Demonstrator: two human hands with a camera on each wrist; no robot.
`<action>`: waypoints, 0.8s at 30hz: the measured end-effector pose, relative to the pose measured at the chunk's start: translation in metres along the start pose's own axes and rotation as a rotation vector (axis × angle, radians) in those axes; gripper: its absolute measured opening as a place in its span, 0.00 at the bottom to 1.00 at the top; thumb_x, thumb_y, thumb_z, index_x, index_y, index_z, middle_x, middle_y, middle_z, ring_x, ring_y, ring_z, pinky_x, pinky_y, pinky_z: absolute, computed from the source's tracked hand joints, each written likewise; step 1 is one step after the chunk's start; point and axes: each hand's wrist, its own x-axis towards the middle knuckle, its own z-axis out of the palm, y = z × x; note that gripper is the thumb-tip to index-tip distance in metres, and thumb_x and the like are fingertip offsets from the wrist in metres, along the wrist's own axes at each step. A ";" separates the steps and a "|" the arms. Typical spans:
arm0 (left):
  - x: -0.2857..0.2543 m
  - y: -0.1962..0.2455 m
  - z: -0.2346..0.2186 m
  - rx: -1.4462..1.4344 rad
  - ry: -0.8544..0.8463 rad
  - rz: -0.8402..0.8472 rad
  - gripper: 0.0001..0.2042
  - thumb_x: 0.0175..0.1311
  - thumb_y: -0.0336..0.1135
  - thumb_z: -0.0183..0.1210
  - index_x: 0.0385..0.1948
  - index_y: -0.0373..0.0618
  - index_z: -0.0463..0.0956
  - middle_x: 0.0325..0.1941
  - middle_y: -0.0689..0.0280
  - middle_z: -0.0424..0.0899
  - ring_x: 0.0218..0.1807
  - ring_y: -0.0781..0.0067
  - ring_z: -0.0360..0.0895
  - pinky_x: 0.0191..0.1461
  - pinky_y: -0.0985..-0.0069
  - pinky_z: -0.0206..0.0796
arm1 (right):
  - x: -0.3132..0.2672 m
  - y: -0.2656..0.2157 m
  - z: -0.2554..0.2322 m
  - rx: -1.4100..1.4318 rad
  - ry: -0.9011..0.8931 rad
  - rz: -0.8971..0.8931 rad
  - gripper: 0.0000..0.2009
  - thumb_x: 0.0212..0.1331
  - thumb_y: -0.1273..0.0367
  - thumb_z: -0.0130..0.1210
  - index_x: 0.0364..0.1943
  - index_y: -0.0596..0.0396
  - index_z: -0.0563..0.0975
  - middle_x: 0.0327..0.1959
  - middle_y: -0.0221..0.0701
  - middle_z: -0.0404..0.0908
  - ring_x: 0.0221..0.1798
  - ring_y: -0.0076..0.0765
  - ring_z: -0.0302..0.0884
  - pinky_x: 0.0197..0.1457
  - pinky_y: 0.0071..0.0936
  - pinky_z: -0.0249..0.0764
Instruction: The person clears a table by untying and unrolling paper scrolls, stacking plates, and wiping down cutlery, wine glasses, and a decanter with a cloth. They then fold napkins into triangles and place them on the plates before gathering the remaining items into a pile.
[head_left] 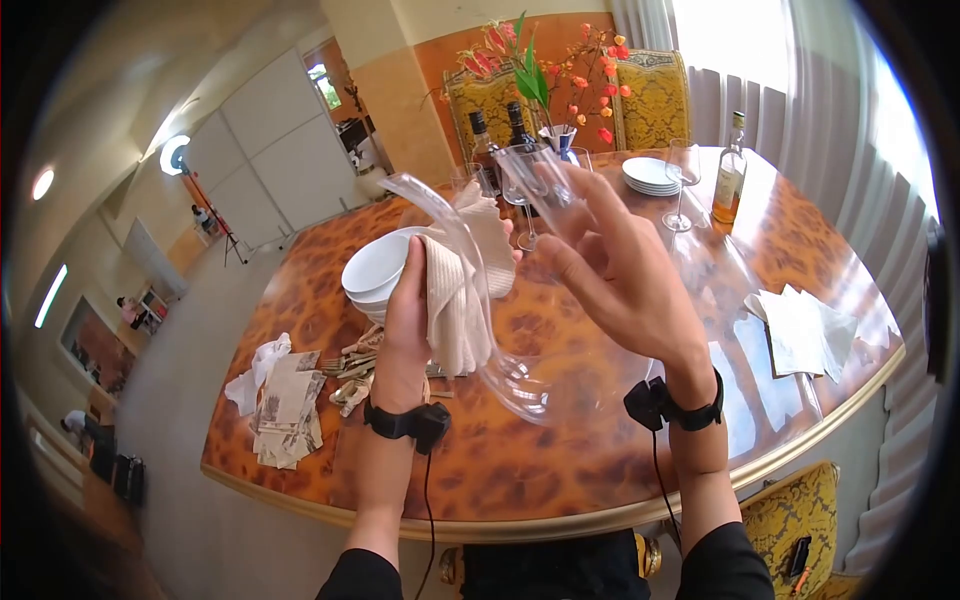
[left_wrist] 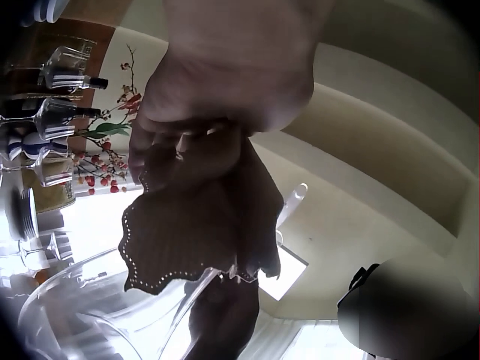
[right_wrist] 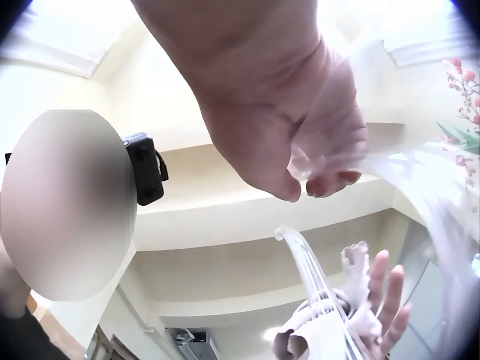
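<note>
A clear glass decanter (head_left: 512, 380), curved like a U, is held up over the table with a slim spout on the left and a wider neck on the right. My left hand (head_left: 403, 312) grips a beige ribbed cloth (head_left: 458, 285) against the slim spout. The cloth's scalloped, perforated edge shows in the left wrist view, where the cloth (left_wrist: 184, 232) hangs from the palm. Around the wider neck curl the thumb and fingers of my right hand (head_left: 632, 285). In the right wrist view the slim spout (right_wrist: 306, 259) rises out of the cloth.
White bowls (head_left: 372, 272) are stacked beyond my left hand, near cutlery (head_left: 352, 362) and patterned napkins (head_left: 288, 412). Farther back stand dark bottles (head_left: 478, 130), a flower vase (head_left: 560, 140), plates (head_left: 650, 175), a wine glass (head_left: 682, 185) and an amber bottle (head_left: 731, 175). White napkins (head_left: 795, 330) lie right.
</note>
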 end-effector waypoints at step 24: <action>-0.018 -0.005 0.040 0.504 0.244 0.248 0.22 0.77 0.56 0.36 0.22 0.54 0.57 0.10 0.76 0.60 0.09 0.81 0.56 0.21 0.80 0.51 | 0.000 0.008 0.035 0.271 -0.352 0.093 0.24 0.65 0.67 0.55 0.60 0.62 0.62 0.20 0.42 0.74 0.22 0.43 0.75 0.27 0.38 0.67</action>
